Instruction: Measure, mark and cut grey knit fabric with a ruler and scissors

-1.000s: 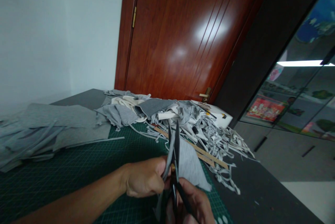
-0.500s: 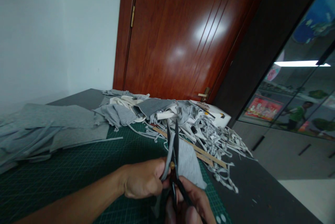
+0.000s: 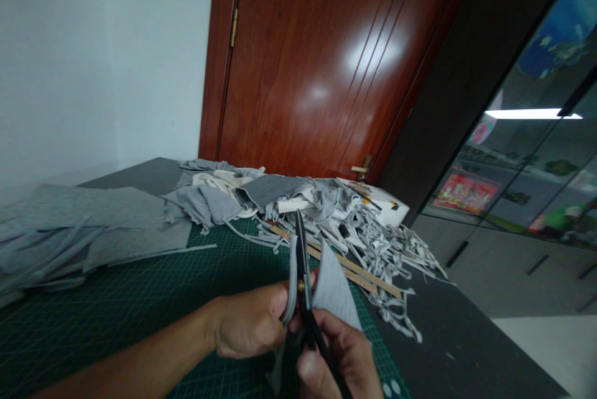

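Black-handled scissors [image 3: 301,262] point away from me above the green cutting mat [image 3: 177,299], their blades closed together. My right hand [image 3: 338,349] is wrapped round the scissors' handles. Just left of the blades, my left hand [image 3: 254,321] grips a narrow grey fabric strip [image 3: 291,275], which stands up along the blade. A wider piece of grey fabric [image 3: 336,290] rises on the blades' right side. The strip's lower end hangs beneath my left hand. Some of the fingers of both hands are hidden behind the fabric and scissors.
Folded grey cloth [image 3: 93,219] lies at the left. A heap of cut fabric strips [image 3: 377,243] and scraps spreads across the back and right. Wooden rulers [image 3: 364,275] lie on the mat's right edge. A white box [image 3: 394,203] stands behind, near a brown door [image 3: 303,63].
The scissor blades have gone from apart to closed. The narrow strip and the wider fabric now stand separated on either side of them. My left hand has hardly moved.
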A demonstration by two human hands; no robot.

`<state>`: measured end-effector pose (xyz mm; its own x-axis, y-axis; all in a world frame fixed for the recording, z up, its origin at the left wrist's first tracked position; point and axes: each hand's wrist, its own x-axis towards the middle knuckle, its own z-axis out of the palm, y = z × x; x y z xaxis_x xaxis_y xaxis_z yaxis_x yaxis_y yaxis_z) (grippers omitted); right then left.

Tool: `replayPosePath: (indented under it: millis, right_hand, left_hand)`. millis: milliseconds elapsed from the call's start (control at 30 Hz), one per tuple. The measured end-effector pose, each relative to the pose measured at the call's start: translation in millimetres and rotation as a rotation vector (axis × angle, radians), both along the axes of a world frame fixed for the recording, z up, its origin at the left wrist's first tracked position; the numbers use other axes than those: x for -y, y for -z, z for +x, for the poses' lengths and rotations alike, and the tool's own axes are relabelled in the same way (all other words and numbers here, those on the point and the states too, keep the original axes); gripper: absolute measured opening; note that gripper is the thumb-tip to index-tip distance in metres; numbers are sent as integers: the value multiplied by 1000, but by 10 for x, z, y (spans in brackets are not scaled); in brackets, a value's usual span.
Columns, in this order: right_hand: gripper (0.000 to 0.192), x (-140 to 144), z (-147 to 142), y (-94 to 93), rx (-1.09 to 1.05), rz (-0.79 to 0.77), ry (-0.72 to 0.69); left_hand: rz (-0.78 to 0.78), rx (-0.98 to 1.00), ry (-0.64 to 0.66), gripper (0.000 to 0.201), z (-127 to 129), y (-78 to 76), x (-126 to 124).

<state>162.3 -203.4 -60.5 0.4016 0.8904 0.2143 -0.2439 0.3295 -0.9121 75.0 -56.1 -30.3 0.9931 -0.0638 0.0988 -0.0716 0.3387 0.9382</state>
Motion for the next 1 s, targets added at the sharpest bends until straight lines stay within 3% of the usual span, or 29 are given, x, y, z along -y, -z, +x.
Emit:
replayPosePath:
  millis: [100, 200, 333, 433, 500, 600, 733, 867, 1000]
  right_hand:
    - [63, -72, 68, -75, 69, -56, -103]
    - [64, -155, 131, -124, 113, -51, -212]
    - [62, -164, 288, -184, 175, -30, -268]
    - [55, -91, 462, -248, 220, -48, -203]
    - [54, -52, 554, -273, 241, -71, -129]
    - [57, -43, 605, -245, 257, -84, -54]
    - [62, -57, 580, -142, 294, -111, 14]
    - [61, -71, 546, -100, 322, -132, 187]
    - [60, -229, 442, -199, 130, -109, 238]
  left_hand:
    - [-192, 15, -59, 99, -32, -4, 14]
    - [-279, 30, -182, 115, -101, -34, -14]
    - [-355, 62, -270, 95, -216, -41, -100]
    - [-355, -10, -326, 55, -226, -16, -131]
    - [-301, -119, -434, 33, -163, 14, -109]
    - [-204, -268, -584, 29, 0, 72, -26]
    - [-144, -315, -651, 21, 176, 59, 48]
    - [-303, -127, -755, 24, 152, -189, -36]
    - [-349, 130, -657, 43, 29, -420, -81]
